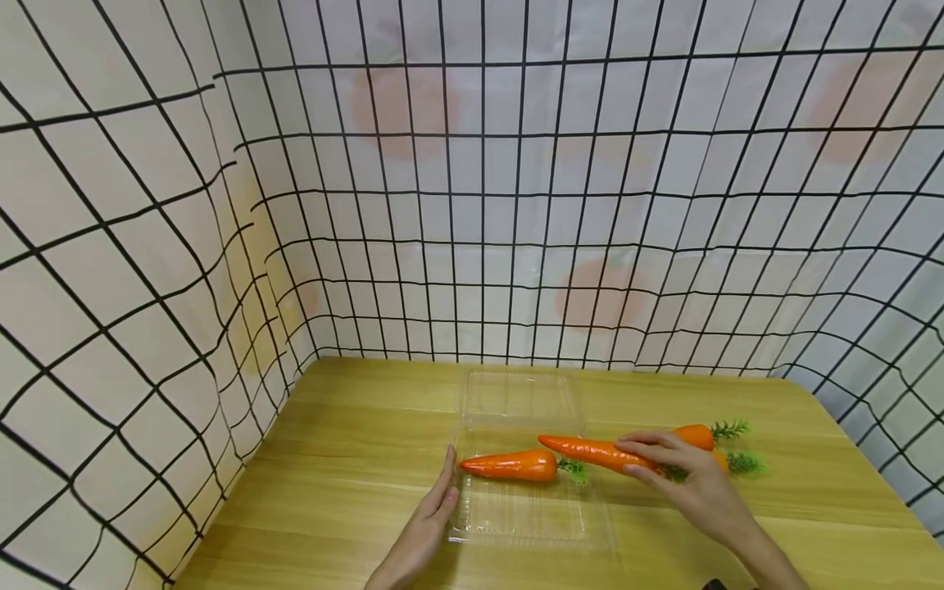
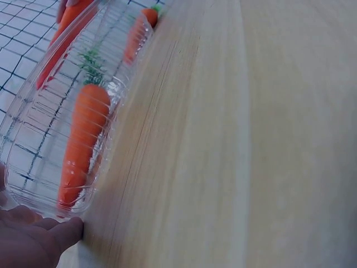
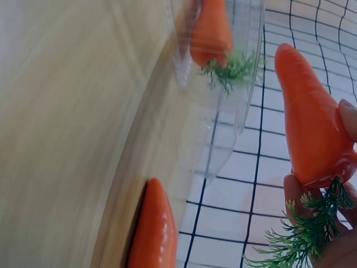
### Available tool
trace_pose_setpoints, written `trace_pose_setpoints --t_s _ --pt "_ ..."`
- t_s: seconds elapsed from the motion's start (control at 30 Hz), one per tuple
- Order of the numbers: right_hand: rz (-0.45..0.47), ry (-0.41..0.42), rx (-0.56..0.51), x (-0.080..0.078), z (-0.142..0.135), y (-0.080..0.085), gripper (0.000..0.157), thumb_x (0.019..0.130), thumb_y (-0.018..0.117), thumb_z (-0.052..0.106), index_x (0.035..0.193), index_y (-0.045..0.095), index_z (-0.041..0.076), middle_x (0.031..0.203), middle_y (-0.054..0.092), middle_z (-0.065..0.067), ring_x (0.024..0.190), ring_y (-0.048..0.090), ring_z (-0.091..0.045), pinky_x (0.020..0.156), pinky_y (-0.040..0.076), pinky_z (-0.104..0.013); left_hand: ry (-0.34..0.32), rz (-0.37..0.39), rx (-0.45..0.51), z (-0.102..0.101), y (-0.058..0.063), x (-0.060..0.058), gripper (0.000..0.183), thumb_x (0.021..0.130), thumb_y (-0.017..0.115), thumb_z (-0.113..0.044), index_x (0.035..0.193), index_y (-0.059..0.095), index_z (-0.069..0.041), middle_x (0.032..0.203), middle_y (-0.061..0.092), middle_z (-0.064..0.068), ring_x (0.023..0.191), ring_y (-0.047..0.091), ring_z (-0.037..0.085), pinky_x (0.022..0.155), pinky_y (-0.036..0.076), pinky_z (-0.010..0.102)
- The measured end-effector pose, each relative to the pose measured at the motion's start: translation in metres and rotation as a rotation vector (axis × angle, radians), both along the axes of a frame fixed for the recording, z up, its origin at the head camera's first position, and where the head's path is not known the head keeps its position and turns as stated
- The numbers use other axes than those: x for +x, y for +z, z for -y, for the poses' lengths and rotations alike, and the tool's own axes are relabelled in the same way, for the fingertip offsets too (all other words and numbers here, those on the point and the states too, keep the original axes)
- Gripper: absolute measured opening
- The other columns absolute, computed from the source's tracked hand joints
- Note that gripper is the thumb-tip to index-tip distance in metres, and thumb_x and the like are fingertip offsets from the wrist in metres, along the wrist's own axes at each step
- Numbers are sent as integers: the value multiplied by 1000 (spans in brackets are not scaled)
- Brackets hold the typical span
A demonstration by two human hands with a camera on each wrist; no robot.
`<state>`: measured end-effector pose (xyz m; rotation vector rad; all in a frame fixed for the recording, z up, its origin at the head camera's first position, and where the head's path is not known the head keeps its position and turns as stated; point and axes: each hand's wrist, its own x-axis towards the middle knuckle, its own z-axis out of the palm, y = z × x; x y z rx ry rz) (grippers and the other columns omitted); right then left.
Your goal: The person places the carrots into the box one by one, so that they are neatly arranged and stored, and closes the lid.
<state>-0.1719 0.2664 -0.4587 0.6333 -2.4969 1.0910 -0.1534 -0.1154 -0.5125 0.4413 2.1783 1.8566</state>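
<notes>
A clear plastic box (image 1: 524,518) with its lid (image 1: 519,395) folded back holds one orange carrot (image 1: 510,466) with a green leafy top, its tip pointing left. My left hand (image 1: 426,518) rests with fairly straight fingers along the box's left side; in the left wrist view the fingers (image 2: 66,233) are right at the box's end. Just right of the box, my right hand (image 1: 686,479) grips a second carrot (image 1: 586,449) near its leafy end, thumb on one side and fingers on the other. In the right wrist view this carrot (image 3: 309,120) hangs above the table, leaves toward the palm.
Two more carrots lie to the right, one farther back (image 1: 695,436) and one partly hidden (image 1: 721,463) behind my right hand. The wooden table (image 1: 332,467) is bordered by white walls with a black grid (image 1: 483,205) at the back and sides.
</notes>
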Motion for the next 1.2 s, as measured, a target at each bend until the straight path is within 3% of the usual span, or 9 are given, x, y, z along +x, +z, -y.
trace_pose_setpoints --t_s 0.2,0.43,0.73,1.0,1.2 --pt "-4 55 10 0 15 -3 37 91 79 12 124 76 27 125 71 4 115 59 5 86 56 -15 4 0 1 1 0 0 63 115 27 -21 166 -11 -16 172 -15 17 157 -12 47 124 -3 68" --pt "-31 132 4 -1 35 -7 34 89 81 14 120 78 28 124 74 1 113 66 -4 87 57 -19 -12 0 11 0 1 0 63 116 25 -21 165 -13 -14 171 -18 17 156 -14 47 123 -4 69" --pt "-53 161 4 -3 51 -13 31 87 82 15 115 80 26 119 76 2 110 69 -12 88 57 -21 -34 4 29 0 1 -1 63 115 24 -19 164 -15 -12 170 -21 19 155 -17 49 122 -4 70" --pt "-3 166 32 -4 61 -17 28 89 81 23 117 80 27 121 75 2 112 69 -18 90 60 -28 -3 8 10 0 0 0 63 115 27 -20 165 -12 -14 171 -17 17 156 -13 47 124 -3 68" --pt "-26 194 44 -6 68 -21 27 88 82 23 115 81 23 119 76 -1 109 70 -21 90 61 -29 -10 11 16 0 0 0 63 115 26 -21 165 -12 -15 171 -18 16 156 -15 47 123 -3 69"
